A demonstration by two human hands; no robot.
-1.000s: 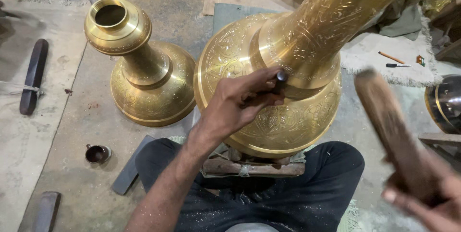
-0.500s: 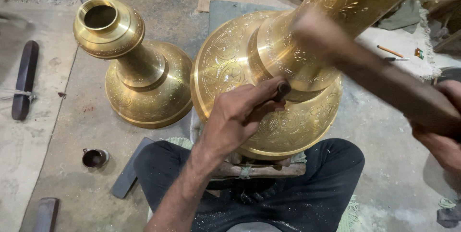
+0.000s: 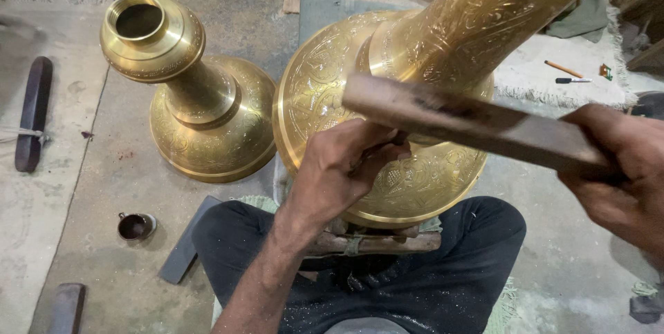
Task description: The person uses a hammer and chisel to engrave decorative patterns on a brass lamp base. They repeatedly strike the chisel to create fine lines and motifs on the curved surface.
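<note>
**brassfan:** So where's this at? The left hand [image 3: 346, 168] is curled tight around a small dark punch or chisel, only its tip peeking out near the fingers, pressed against the flared base of the big engraved brass vase [image 3: 387, 119] lying across the lap. The right hand [image 3: 619, 168] is closed around a flat wooden mallet [image 3: 470, 123], which crosses just above the left hand.

**chaser_dan:** Looks well along to me. The base beside the left hand and the neck above it are already covered in pattern. I can't tell what's on the far side, or how much detail is left under the fingers.

**brassfan:** And the second brass vase [image 3: 200, 99], standing left of the left hand?

**chaser_dan:** Smoother neck and rim, faint pattern low down. Probably less finished, but that's a guess.

**brassfan:** Any packages or labels?

**chaser_dan:** None I can see. Just an orange pencil [image 3: 562, 68] and a pen [image 3: 573, 80] on a pale cloth beyond the right hand, and a small dark cup [image 3: 135, 225] down left.
</note>
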